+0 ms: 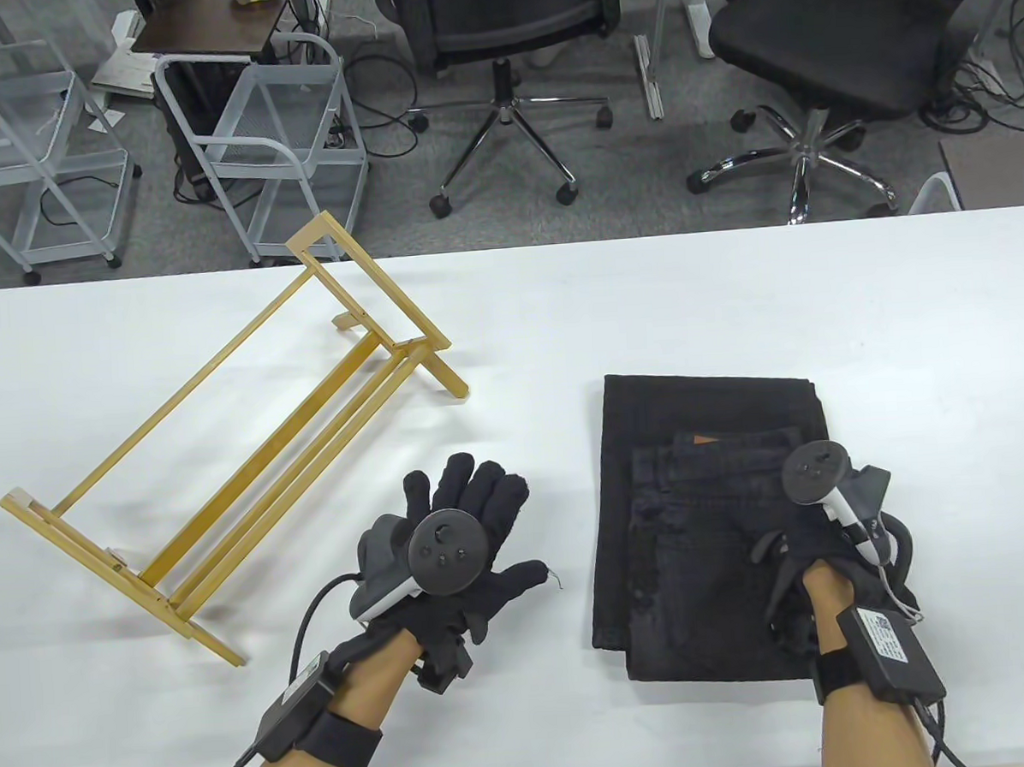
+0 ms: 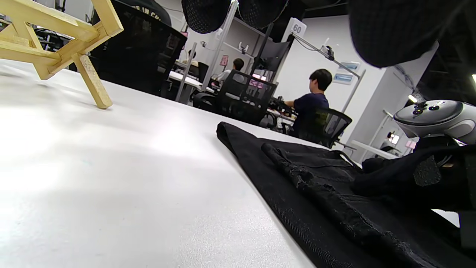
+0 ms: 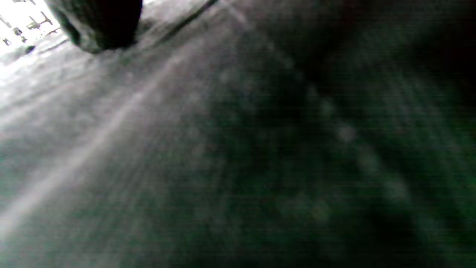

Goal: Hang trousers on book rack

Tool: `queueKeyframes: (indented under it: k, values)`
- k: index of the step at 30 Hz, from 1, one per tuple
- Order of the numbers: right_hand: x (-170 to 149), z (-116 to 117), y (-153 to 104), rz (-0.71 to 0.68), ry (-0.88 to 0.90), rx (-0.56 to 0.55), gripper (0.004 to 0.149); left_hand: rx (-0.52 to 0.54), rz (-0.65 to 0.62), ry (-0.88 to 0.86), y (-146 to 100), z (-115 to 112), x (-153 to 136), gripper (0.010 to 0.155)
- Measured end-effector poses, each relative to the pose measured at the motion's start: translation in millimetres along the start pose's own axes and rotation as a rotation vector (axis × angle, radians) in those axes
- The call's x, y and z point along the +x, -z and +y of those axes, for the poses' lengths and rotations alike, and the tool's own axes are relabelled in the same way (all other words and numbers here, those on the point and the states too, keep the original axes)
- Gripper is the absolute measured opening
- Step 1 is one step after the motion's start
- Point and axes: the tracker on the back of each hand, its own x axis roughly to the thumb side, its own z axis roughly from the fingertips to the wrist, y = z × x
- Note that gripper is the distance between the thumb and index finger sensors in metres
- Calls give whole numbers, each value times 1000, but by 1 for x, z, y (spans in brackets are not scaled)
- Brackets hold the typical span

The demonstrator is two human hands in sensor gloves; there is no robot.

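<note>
The wooden book rack (image 1: 250,449) stands slanted on the left of the white table (image 1: 645,308); one foot of it shows in the left wrist view (image 2: 93,82). The black trousers (image 1: 699,511) lie folded flat on the right. My left hand (image 1: 476,522) lies flat on the table between the rack and the trousers, fingers spread, holding nothing. My right hand (image 1: 816,547) rests on the near right part of the trousers; its tracker hides the fingers. The left wrist view shows the trousers (image 2: 316,186) with the right hand (image 2: 409,175) on them. The right wrist view shows only dark cloth (image 3: 238,149) up close.
Beyond the table's far edge stand two black office chairs (image 1: 502,24) (image 1: 836,32) and two grey metal carts (image 1: 285,147) (image 1: 29,160). White tabletop shows between the rack and the trousers (image 1: 521,383).
</note>
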Motion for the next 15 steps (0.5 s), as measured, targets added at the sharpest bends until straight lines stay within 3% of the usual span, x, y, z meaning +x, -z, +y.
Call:
queueKeyframes:
  k: [15]
  values:
    - [-13, -17, 4, 113, 42, -96, 115, -55, 27, -16, 4, -4, -6, 87]
